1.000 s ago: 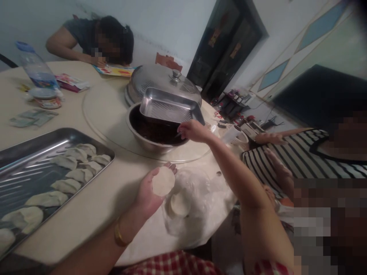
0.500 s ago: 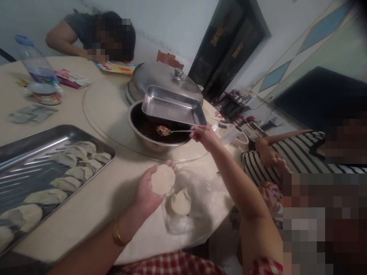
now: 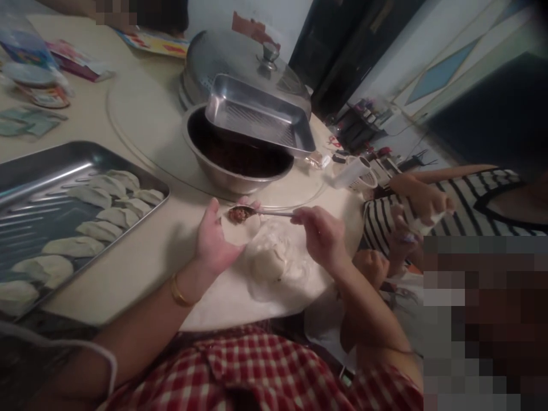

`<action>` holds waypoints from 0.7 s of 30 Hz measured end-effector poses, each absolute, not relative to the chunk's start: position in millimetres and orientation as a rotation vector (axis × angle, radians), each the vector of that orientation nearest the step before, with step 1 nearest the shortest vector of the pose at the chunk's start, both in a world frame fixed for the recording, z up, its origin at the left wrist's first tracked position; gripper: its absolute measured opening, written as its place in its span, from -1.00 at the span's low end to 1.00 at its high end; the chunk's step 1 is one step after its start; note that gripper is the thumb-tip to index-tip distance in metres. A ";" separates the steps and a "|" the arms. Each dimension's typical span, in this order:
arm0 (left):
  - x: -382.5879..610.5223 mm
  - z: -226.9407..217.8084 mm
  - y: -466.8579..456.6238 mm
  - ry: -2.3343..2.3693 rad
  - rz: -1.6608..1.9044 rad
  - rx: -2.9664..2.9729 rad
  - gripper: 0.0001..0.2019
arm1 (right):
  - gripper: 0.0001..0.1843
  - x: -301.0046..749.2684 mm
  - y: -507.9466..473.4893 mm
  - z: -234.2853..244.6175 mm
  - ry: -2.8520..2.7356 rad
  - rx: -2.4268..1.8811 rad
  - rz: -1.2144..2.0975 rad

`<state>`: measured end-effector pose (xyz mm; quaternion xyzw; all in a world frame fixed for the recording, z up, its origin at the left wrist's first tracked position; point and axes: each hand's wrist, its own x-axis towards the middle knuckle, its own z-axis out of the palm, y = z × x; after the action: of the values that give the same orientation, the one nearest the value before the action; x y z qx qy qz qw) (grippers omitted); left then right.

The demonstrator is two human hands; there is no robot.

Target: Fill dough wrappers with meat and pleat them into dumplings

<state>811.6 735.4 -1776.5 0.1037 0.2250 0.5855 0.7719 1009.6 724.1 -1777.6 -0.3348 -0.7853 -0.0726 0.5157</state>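
My left hand (image 3: 213, 242) cups a round dumpling wrapper (image 3: 241, 229) in its palm, just in front of the steel bowl of dark filling (image 3: 240, 157). My right hand (image 3: 320, 235) pinches the handle of a spoon (image 3: 265, 213), whose bowl end rests on the wrapper with a lump of reddish filling (image 3: 240, 214). Below both hands lies a stack of wrappers (image 3: 269, 261) on clear plastic. At the left, a steel tray (image 3: 51, 171) holds several folded dumplings (image 3: 100, 230).
A smaller steel tray (image 3: 259, 120) leans on the bowl's rim, with a domed metal lid (image 3: 240, 60) behind it. A person in a striped top (image 3: 475, 200) sits at the right, hands at the table edge. A white cup (image 3: 355, 173), bottle and papers lie farther off.
My right hand lifted a spoonful of filling out of the bowl and brought it back onto the wrapper in my left hand. The view tilted down toward my lap.
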 end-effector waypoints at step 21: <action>820.4 -1794.2 743.0 0.574 1.336 0.405 -0.58 | -0.64 990.4 695.1 -1794.6 -1.913 -0.665 -0.683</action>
<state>820.4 743.0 -1794.2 0.1840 0.2603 0.6066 0.7283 990.4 695.1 -1794.6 -0.2728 -0.7846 -0.2801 0.4812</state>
